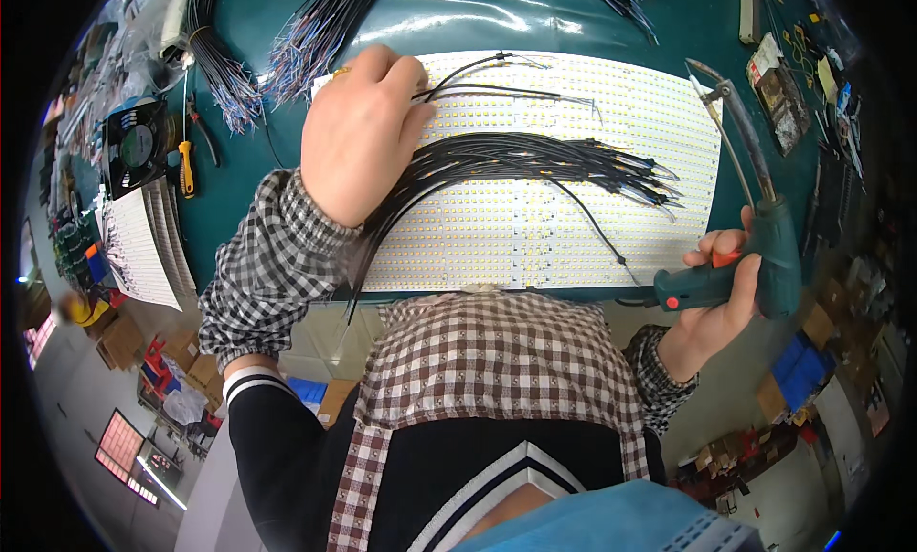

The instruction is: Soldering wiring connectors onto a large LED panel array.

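My right hand (718,308) is wrapped round a green soldering gun (778,242) with red buttons, its metal tip pointing up and away over the right edge of a white LED board (659,103). Fingers curled, my left hand (368,137) pinches black cables (497,90) at the board's far left; their stripped ends reach right across it. Just how the fingers grip them is hidden behind the hand. Below, a thick bundle of black cables (516,151) lies over the middle of the board. One cable (587,216) strays from it toward the near edge.
On the green table (468,17), more wire bundles (320,41) lie along the far side. At left are a black fan (136,146), a yellow-handled screwdriver (187,173), pliers (202,132) and stacked white boards (148,237). A dirty metal box (778,98) sits at far right.
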A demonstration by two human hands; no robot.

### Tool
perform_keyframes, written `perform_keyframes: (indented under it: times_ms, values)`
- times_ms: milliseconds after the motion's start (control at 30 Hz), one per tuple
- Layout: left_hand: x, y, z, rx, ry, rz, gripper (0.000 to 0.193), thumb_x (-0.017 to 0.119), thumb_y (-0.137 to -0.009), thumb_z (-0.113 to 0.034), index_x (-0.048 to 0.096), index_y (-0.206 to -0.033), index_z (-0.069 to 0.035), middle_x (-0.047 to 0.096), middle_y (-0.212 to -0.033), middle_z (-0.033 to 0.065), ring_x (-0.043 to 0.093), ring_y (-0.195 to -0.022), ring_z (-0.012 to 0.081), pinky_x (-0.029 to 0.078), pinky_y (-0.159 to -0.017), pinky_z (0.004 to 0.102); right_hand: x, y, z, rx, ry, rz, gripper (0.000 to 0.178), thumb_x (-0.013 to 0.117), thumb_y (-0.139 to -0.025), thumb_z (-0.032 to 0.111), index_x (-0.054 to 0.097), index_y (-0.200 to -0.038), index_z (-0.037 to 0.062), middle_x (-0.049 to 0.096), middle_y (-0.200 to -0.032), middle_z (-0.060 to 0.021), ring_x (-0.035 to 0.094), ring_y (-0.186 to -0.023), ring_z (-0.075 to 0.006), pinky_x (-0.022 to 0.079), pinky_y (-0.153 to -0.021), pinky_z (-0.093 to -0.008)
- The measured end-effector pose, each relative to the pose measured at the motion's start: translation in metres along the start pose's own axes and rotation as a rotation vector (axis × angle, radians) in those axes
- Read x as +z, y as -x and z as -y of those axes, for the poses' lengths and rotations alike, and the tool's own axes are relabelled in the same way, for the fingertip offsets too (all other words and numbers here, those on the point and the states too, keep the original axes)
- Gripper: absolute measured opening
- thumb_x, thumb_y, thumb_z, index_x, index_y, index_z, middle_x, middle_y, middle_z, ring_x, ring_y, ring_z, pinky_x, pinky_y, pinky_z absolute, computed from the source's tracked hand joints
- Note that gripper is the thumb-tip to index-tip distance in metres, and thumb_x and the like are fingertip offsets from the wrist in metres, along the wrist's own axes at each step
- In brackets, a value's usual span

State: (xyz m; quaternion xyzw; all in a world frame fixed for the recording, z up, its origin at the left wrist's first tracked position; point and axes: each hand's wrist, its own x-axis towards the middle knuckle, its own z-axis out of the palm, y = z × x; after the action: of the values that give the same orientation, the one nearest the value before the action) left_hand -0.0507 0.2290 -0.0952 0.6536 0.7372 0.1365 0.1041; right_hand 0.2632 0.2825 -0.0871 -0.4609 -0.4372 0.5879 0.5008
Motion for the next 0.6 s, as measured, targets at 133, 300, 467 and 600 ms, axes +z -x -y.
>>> perform_keyframes:
  times_ms: [133,300,467,600]
  values:
    - [0.017,-0.022,-0.022,0.246,0.221,-0.111,0.018,0.065,-0.075,-0.010,0.057,-0.090,-0.004,0.055,-0.086,0.0110,0.056,-0.079,0.0300,0.046,-0.068,0.0369,0.007,-0.004,-0.004,0.006,0.054,-0.004,0.041,0.046,-0.091,0.019,0.043,-0.118,-0.0108,0.057,-0.083,-0.0108,0.058,-0.069,-0.0179,0.054,-0.055,-0.0267]
    - [0.066,-0.064,-0.033,0.448,0.306,-0.020,0.016,0.064,-0.075,-0.013,0.053,-0.083,-0.004,0.051,-0.080,0.0110,0.053,-0.076,0.0301,0.044,-0.066,0.0392,0.009,-0.001,-0.002,0.004,0.046,0.011,0.042,0.048,-0.090,0.019,0.043,-0.119,-0.0105,0.057,-0.082,-0.0108,0.058,-0.069,-0.0176,0.054,-0.055,-0.0270]
    - [0.057,-0.062,-0.033,0.397,0.287,0.039,0.017,0.065,-0.074,-0.015,0.053,-0.081,-0.005,0.051,-0.081,0.0104,0.054,-0.076,0.0303,0.045,-0.066,0.0387,0.004,-0.003,-0.002,-0.001,0.043,-0.019,0.042,0.049,-0.090,0.020,0.043,-0.119,-0.0101,0.057,-0.083,-0.0103,0.059,-0.070,-0.0169,0.055,-0.054,-0.0263]
    - [0.049,-0.050,-0.027,0.318,0.135,0.016,0.016,0.065,-0.074,-0.014,0.053,-0.080,-0.004,0.052,-0.078,0.0107,0.054,-0.073,0.0311,0.045,-0.064,0.0385,0.004,-0.006,-0.003,0.022,0.034,-0.013,0.043,0.048,-0.090,0.020,0.043,-0.119,-0.0104,0.057,-0.082,-0.0100,0.059,-0.070,-0.0170,0.055,-0.054,-0.0255]
